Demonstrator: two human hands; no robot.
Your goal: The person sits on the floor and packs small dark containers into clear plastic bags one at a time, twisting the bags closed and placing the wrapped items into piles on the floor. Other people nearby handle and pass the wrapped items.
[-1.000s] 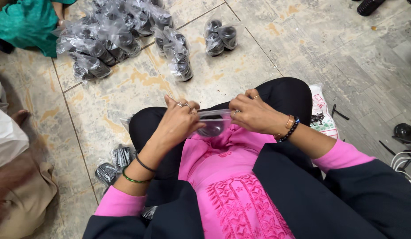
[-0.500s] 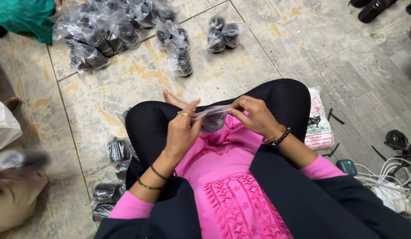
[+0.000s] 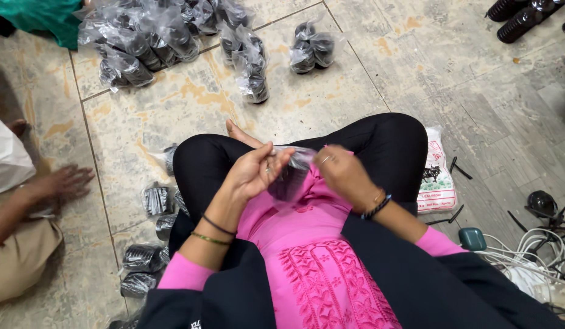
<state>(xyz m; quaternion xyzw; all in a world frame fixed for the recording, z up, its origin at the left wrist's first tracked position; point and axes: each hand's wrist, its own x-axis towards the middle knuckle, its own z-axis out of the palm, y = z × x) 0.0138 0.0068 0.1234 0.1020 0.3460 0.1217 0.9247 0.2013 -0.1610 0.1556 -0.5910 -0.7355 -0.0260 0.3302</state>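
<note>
I sit cross-legged on a tiled floor. Over my lap, my left hand (image 3: 253,172) and my right hand (image 3: 343,173) both pinch the top of a small clear plastic bag (image 3: 289,176) that holds dark round parts. The bag hangs between the hands, against my pink top. Its contents are partly hidden by my fingers.
Several filled clear bags of black parts (image 3: 148,39) lie in a heap at the far left, with more (image 3: 250,58) beside them. Smaller packs (image 3: 145,259) lie by my left knee. Another person's hand (image 3: 66,183) rests on the floor at the left. A printed pouch (image 3: 436,176) and white cables (image 3: 526,256) lie at the right.
My hands have come closer together on the bag's top. The view has shifted, and another person's hand now rests on the floor at the left.
</note>
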